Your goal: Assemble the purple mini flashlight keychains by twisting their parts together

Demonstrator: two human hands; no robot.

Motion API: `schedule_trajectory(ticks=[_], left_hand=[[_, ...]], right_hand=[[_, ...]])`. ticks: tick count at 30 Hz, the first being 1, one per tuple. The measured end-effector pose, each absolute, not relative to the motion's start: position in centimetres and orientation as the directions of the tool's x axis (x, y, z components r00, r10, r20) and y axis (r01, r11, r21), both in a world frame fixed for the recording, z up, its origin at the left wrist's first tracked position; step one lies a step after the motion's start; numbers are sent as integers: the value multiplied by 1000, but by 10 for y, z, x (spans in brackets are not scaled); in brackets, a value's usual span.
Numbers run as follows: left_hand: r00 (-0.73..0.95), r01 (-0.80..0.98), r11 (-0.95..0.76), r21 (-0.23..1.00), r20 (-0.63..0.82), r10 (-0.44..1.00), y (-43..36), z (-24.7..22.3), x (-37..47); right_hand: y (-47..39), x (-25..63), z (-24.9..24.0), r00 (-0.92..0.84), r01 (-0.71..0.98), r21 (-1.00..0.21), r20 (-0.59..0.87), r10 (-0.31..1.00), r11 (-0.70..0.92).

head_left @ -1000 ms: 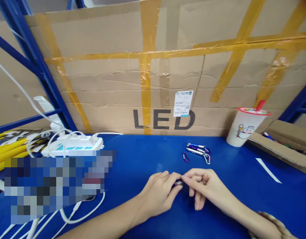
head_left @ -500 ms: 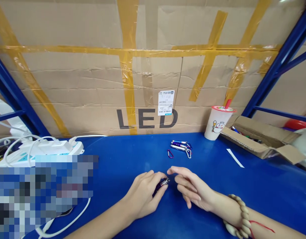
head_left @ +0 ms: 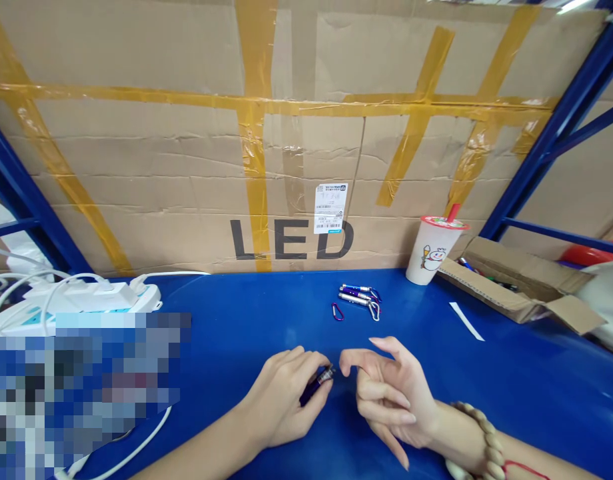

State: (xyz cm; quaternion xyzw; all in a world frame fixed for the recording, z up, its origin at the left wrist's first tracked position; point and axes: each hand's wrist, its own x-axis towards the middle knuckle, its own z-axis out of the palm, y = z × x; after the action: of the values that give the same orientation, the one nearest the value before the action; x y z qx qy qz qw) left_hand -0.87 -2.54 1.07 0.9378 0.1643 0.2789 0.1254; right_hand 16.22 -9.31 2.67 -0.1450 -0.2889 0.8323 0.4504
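"Dark tube (head_left: pixel 315 389): where does it lie?"

"At the right edge of the left hand (head_left: pixel 289 400), pinched between thumb and forefinger. Its near part is hidden under the palm; whether the other fingers press on it cannot be told."

"And its long axis?"

"Slanted: from the left palm it runs away from the body and rightward, so its metal end (head_left: pixel 327 375) sticks out between the left fingertips and faces the right hand (head_left: pixel 391 393)."

"Which hand is nearer?"

"The left, which grasps it. The right is just beside the metal end but apart from it, fingers loosely spread, one crooked toward the tube, nothing seen in its grasp."

"The counts, left to right?"

"One white power strip (head_left: pixel 149 297), well to the left of the left hand and farther out. One tube in that hand. Beyond the gap between the hands, one loose carabiner (head_left: pixel 341 311); just right of it, three more, close together: a blue tube (head_left: pixel 354 288), a purple tube (head_left: pixel 355 293) and a silver tube (head_left: pixel 354 300). Their clips overlap too much to count. Ahead and rightward of the right hand: one lidded cup (head_left: pixel 434 257), one pale strip (head_left: pixel 466 321), one open carton (head_left: pixel 486 293)."
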Motion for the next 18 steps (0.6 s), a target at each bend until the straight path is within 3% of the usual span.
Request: schedule_trajectory(ticks=[6, 18], left_hand=[[779, 236, -926, 294, 513, 361, -27, 10, -8], [740, 215, -950, 228, 597, 311, -27, 10, -9]], right_hand=[[-91, 162, 24, -594, -721, -528, 139, 792, -448], [-88, 161, 26, -586, -713, -519, 72, 807, -471]])
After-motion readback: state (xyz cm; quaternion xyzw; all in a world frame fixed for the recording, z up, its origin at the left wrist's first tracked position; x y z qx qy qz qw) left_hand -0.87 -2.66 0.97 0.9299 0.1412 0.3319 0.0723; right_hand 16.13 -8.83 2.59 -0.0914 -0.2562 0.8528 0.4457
